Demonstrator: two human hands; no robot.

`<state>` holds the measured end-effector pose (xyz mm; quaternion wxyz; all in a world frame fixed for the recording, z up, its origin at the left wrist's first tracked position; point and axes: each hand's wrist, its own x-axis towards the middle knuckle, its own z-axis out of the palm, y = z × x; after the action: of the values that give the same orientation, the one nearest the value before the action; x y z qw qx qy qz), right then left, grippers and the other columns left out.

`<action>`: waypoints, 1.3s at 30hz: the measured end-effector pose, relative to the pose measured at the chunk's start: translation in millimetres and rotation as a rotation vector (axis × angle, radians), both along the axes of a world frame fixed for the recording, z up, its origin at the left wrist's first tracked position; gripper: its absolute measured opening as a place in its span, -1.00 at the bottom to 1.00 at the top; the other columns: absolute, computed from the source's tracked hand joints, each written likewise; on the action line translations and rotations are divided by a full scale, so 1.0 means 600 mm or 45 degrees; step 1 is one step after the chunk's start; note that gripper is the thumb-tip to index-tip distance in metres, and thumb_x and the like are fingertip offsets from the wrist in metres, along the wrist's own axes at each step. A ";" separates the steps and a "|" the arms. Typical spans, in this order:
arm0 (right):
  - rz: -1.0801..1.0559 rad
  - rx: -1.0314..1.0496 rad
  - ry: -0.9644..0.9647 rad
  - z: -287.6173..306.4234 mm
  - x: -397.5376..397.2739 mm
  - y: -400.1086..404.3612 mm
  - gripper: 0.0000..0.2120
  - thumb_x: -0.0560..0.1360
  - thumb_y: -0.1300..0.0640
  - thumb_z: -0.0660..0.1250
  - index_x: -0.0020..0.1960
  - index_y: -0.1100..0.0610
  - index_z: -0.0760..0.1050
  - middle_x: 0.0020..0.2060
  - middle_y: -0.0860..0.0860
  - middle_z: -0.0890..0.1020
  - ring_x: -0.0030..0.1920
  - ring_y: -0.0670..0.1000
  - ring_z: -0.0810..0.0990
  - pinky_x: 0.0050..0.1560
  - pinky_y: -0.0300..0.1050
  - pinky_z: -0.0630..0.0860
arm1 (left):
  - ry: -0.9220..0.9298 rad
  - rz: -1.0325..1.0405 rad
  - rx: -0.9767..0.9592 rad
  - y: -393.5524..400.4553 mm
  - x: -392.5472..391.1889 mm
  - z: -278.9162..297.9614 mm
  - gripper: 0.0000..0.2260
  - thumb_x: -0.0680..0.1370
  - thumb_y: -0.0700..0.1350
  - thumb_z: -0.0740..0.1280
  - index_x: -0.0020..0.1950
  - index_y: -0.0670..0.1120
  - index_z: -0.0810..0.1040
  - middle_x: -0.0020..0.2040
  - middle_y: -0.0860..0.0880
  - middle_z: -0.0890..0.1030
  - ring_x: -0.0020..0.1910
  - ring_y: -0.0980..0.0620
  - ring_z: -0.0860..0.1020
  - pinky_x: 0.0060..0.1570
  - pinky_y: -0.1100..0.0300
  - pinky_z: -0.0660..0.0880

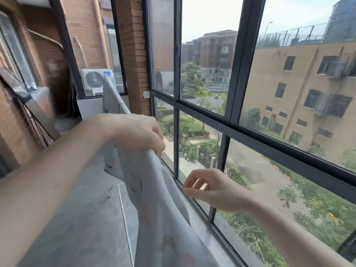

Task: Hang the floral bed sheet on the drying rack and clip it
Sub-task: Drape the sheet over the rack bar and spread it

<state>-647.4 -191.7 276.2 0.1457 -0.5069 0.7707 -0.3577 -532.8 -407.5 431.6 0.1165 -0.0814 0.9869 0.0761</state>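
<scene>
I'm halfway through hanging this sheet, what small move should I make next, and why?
Probably bring your right hand onto the hanging side of the floral sheet and pull it smooth. Your left hand already grips the sheet at the rack rail, the right holds nothing beside the cloth, and no clip is visible.

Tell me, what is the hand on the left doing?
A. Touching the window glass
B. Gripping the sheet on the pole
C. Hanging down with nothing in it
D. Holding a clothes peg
B. The left hand has its fingers curled over the floral bed sheet where it drapes on the drying rack pole; no peg shows, and the right hand hovers apart near the window.
</scene>
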 end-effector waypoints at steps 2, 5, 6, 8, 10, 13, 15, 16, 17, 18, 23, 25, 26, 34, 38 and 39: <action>0.019 -0.012 -0.026 -0.002 0.003 -0.007 -0.91 0.60 -0.08 0.40 0.07 -0.11 0.63 -0.01 -0.22 0.69 -0.01 -0.13 0.65 0.04 -0.06 0.65 | -0.025 0.027 -0.037 0.006 0.002 0.002 -0.65 0.23 0.22 0.32 -0.14 0.08 0.71 -0.10 -0.02 0.69 0.02 -0.09 0.65 0.06 -0.19 0.62; 0.027 -0.045 -0.060 -0.014 0.007 -0.012 -0.88 0.59 -0.08 0.40 0.10 -0.12 0.63 0.00 -0.20 0.68 -0.02 -0.10 0.65 0.01 -0.08 0.65 | -0.077 0.051 -0.129 0.017 -0.005 0.002 -0.67 0.24 0.21 0.33 -0.16 0.05 0.68 -0.15 -0.01 0.69 -0.03 -0.08 0.66 0.03 -0.14 0.65; 0.041 -0.048 -0.070 -0.019 0.007 -0.010 -0.88 0.59 -0.06 0.40 0.11 -0.12 0.63 0.00 -0.19 0.68 -0.03 -0.10 0.65 -0.02 -0.12 0.64 | -0.067 0.063 -0.165 0.022 -0.008 0.004 -0.68 0.25 0.20 0.33 -0.16 0.06 0.68 -0.16 0.01 0.69 -0.06 -0.06 0.67 0.00 -0.10 0.66; 0.071 -0.024 -0.087 -0.029 0.005 -0.001 -0.89 0.60 -0.03 0.39 0.11 -0.12 0.63 0.00 -0.20 0.68 -0.04 -0.12 0.64 -0.05 -0.20 0.61 | -0.023 0.098 -0.242 0.040 -0.005 0.012 -0.72 0.28 0.17 0.32 -0.16 0.06 0.68 -0.18 0.03 0.70 -0.12 -0.04 0.68 -0.10 -0.03 0.69; 0.099 0.016 -0.106 -0.036 0.001 0.011 -0.89 0.60 -0.03 0.40 0.12 -0.13 0.63 0.02 -0.22 0.68 -0.02 -0.13 0.65 -0.04 -0.22 0.60 | 0.062 0.111 -0.383 0.066 0.004 0.014 -0.76 0.34 0.11 0.32 -0.13 0.06 0.69 -0.20 0.04 0.70 -0.16 -0.02 0.66 -0.17 0.04 0.67; 0.122 0.061 -0.083 -0.041 -0.015 0.020 -0.86 0.61 -0.06 0.40 0.15 -0.11 0.63 0.03 -0.24 0.68 -0.01 -0.16 0.66 -0.03 -0.24 0.61 | 0.174 0.048 -0.720 0.125 0.018 -0.006 -0.85 0.42 0.03 0.35 -0.11 0.05 0.67 -0.16 0.06 0.65 -0.15 -0.01 0.61 -0.21 0.15 0.55; 0.142 0.080 -0.054 -0.043 -0.034 0.017 -0.85 0.60 -0.07 0.40 0.15 -0.11 0.64 0.03 -0.23 0.68 -0.03 -0.16 0.66 -0.01 -0.21 0.63 | 0.176 0.015 -0.869 0.163 0.024 -0.035 -0.90 0.44 0.03 0.34 -0.12 0.03 0.58 -0.16 0.03 0.58 -0.16 -0.04 0.56 -0.18 0.13 0.47; 0.156 0.092 -0.038 -0.045 -0.045 0.016 -0.85 0.60 -0.09 0.40 0.15 -0.13 0.63 0.03 -0.23 0.68 -0.03 -0.16 0.66 0.01 -0.18 0.64 | 0.162 0.012 -0.916 0.180 0.026 -0.050 -0.90 0.46 0.03 0.34 -0.16 0.02 0.51 -0.18 0.01 0.54 -0.18 -0.05 0.52 -0.15 0.11 0.47; 0.169 0.105 -0.026 -0.048 -0.056 0.017 -0.84 0.60 -0.10 0.40 0.15 -0.14 0.63 0.04 -0.23 0.68 -0.04 -0.16 0.67 0.03 -0.14 0.65 | 0.134 0.032 -0.952 0.196 0.026 -0.066 -0.85 0.47 0.02 0.33 -0.22 0.01 0.42 -0.22 -0.01 0.48 -0.20 -0.07 0.47 -0.11 0.10 0.47; 0.179 0.117 -0.015 -0.054 -0.068 0.019 -0.84 0.59 -0.11 0.40 0.15 -0.14 0.63 0.04 -0.23 0.68 -0.04 -0.17 0.67 0.04 -0.11 0.65 | 0.106 0.064 -0.974 0.209 0.025 -0.081 -0.79 0.48 0.02 0.32 -0.26 0.01 0.34 -0.25 -0.01 0.41 -0.21 -0.07 0.42 -0.09 0.09 0.46; 0.254 0.175 0.019 -0.097 -0.139 0.062 -0.83 0.60 -0.10 0.39 0.17 -0.14 0.63 0.03 -0.28 0.67 -0.04 -0.21 0.65 0.05 -0.15 0.64 | 0.001 0.293 -0.863 0.282 -0.001 -0.167 -0.67 0.52 0.06 0.32 -0.29 0.02 0.21 -0.29 0.06 0.28 -0.16 -0.07 0.38 -0.10 0.12 0.36; 0.272 0.183 0.003 -0.122 -0.169 0.088 -0.84 0.60 -0.09 0.39 0.16 -0.13 0.63 0.01 -0.28 0.66 -0.06 -0.22 0.64 0.00 -0.24 0.62 | -0.045 0.373 -0.811 0.307 -0.013 -0.213 -0.67 0.53 0.01 0.30 -0.28 0.07 0.17 -0.25 0.07 0.38 -0.12 -0.07 0.46 -0.11 0.12 0.39; 0.274 0.177 -0.009 -0.135 -0.183 0.098 -0.84 0.60 -0.08 0.39 0.16 -0.13 0.63 0.00 -0.28 0.66 -0.07 -0.22 0.64 -0.03 -0.28 0.61 | -0.066 0.402 -0.783 0.317 -0.019 -0.237 -0.71 0.53 -0.02 0.30 -0.26 0.09 0.20 -0.18 0.07 0.46 -0.07 -0.07 0.52 -0.11 0.12 0.41; 0.316 0.228 -0.144 -0.237 -0.226 0.109 -0.79 0.57 -0.01 0.41 0.20 -0.10 0.58 0.00 -0.22 0.67 -0.18 -0.19 0.64 -0.21 -0.20 0.55 | -0.295 0.642 -0.501 0.370 -0.048 -0.417 -0.74 0.52 -0.10 0.32 0.19 0.10 0.50 0.19 0.04 0.61 0.18 -0.04 0.57 -0.05 0.09 0.23; 0.343 0.262 -0.225 -0.293 -0.215 0.083 -0.70 0.55 -0.02 0.45 0.27 -0.09 0.55 0.06 -0.17 0.65 -0.17 -0.15 0.66 -0.21 -0.26 0.53 | -0.295 0.684 -0.455 0.387 -0.043 -0.485 -0.72 0.52 -0.06 0.37 0.22 0.07 0.48 0.19 0.03 0.58 0.22 -0.06 0.54 -0.04 0.06 0.24; 0.363 0.282 -0.212 -0.306 -0.209 0.076 -0.66 0.54 -0.03 0.47 0.29 -0.10 0.54 0.08 -0.17 0.64 -0.14 -0.14 0.66 -0.18 -0.25 0.56 | -0.290 0.694 -0.436 0.389 -0.043 -0.499 -0.70 0.52 -0.09 0.37 0.24 0.05 0.46 0.19 0.03 0.57 0.22 -0.07 0.54 -0.03 0.05 0.27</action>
<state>-773.1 -146.0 92.4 0.3132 -0.5604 0.7109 -0.2871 -558.7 -174.0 132.1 0.1862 -0.3684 0.9080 -0.0719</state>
